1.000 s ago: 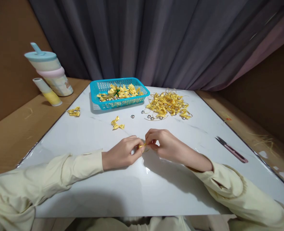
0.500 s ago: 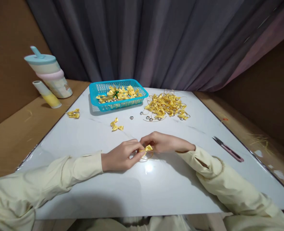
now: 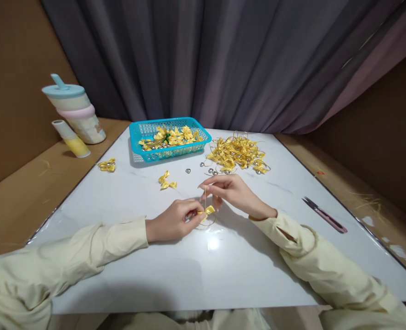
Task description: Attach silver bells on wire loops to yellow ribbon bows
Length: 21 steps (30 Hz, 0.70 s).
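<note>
Half a second back I had both hands low and close together over the yellow bow [image 3: 208, 210]; now the right hand [image 3: 233, 191] has risen and drawn away toward the far side, and a thin gold cord [image 3: 205, 198] stands straight up from the bow to its fingertips; I judge the work has gone from pinching the bow to pulling its cord taut; the left hand [image 3: 173, 222] has barely shifted

The bow sits just above the bench [image 3: 223, 270], near its middle, with a loop of the same cord curving below it

Left hand: heel resting on the bench, forearm lying in from the left, thumb and forefinger clamped together on the bow's left side; right hand: wrist lifted clear of the bench, forearm slanting in from the right, thumb and forefinger pressed together on the top end of the cord, the other fingers loosely curled

Beyond the hands lie 2 loose bows [image 3: 166, 179] and a silver bell [image 3: 188, 171]; farther back a blue basket [image 3: 136, 137] holds more bows and bells, with a heap of corded bows [image 3: 237, 153] just beside it; pink snips [image 3: 325, 215] lie well apart on the right; a tumbler [image 3: 75, 112] stands off the bench at far left
</note>
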Each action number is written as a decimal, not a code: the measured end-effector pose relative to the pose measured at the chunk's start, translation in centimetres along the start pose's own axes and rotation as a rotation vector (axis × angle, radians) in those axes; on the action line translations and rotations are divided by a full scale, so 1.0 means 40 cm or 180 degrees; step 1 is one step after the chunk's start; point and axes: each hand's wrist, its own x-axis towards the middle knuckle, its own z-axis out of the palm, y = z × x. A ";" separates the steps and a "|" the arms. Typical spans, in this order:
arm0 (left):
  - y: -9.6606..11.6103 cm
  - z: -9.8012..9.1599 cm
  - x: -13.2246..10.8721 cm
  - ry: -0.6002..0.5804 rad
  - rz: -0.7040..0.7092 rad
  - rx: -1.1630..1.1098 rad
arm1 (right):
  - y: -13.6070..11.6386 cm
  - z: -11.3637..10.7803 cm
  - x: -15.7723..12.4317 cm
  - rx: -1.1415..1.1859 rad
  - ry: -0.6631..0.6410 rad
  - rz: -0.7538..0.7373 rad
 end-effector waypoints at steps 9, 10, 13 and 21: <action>-0.003 -0.001 0.010 -0.0049 -0.0485 -0.0246 | -0.020 0.021 -0.016 0.0944 0.0442 -0.0097; -0.005 -0.001 0.011 -0.0051 -0.0521 -0.0299 | -0.023 0.021 -0.018 0.1011 0.0406 -0.0079; -0.008 0.000 0.013 -0.0056 -0.0617 -0.0389 | -0.028 0.020 -0.023 0.1174 0.0286 -0.0099; -0.014 0.002 0.014 0.0044 -0.0671 -0.0305 | -0.044 0.026 -0.038 0.1376 0.0526 0.0010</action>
